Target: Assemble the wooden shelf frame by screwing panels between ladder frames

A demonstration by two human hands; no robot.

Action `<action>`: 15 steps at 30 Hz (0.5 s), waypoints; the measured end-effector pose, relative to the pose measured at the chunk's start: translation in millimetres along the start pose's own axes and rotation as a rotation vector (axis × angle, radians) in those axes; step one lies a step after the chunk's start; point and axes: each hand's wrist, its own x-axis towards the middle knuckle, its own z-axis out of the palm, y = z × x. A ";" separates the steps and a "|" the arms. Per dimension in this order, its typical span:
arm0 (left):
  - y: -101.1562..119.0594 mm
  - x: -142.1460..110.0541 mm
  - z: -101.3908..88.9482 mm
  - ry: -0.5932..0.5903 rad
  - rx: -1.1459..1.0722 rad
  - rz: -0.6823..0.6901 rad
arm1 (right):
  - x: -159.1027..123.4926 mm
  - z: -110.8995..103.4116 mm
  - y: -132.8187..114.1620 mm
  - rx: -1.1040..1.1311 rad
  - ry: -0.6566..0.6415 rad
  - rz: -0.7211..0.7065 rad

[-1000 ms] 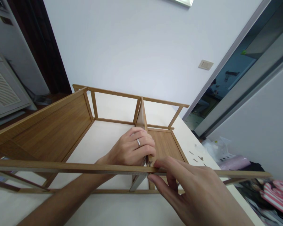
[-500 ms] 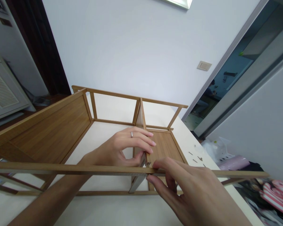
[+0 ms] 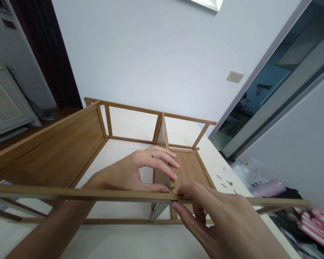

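A wooden shelf frame (image 3: 124,195) lies on its side on a white table. My left hand (image 3: 148,167), with a ring on it, reaches past the near rail to the middle shelf panel (image 3: 162,133). Its fingers stretch over the panel's edge, apart from the thumb, whose tip is beside a small metal fitting (image 3: 172,189) where panel and rail meet. Just right of that joint, my right hand (image 3: 213,208) pinches the near rail, index finger above and thumb below. Its other fingers are partly hidden.
Several loose screws (image 3: 224,186) lie on the white table (image 3: 210,154), right of the frame. Beyond the table's right edge are a pink roll (image 3: 271,189) and striped cloth (image 3: 317,226). A wall (image 3: 151,54) stands behind, and a person sits beyond the doorway.
My left thumb has straightened and moved down toward the metal fitting, widening the gap to the fingers. My right hand stays on the rail. The view has shifted slightly.
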 end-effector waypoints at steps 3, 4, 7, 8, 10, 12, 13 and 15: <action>0.9 0.2 0.4 -0.005 0.010 0.008 | 0.9 -1.1 -1.7 -0.001 -0.017 0.005; 1.2 0.5 0.6 -0.004 0.012 0.007 | 1.4 -1.2 -2.2 0.000 -0.017 0.001; 1.7 1.2 1.1 -0.001 0.023 0.007 | 2.5 -0.7 -2.4 0.011 -0.015 0.002; 1.9 1.4 1.2 -0.002 0.026 0.006 | 2.5 -0.2 -2.0 0.018 -0.004 0.001; 2.5 1.6 1.4 -0.002 0.032 0.008 | 1.7 0.9 -0.9 0.028 -0.003 0.002; 3.3 1.5 1.1 -0.004 0.040 0.013 | 0.9 2.3 -0.1 0.034 0.004 0.001; 3.6 1.4 0.7 -0.004 0.043 0.014 | 0.8 2.8 -0.1 0.036 0.012 0.002; 4.1 0.9 -0.3 -0.006 0.043 0.010 | 1.5 3.3 -1.0 0.031 0.019 0.009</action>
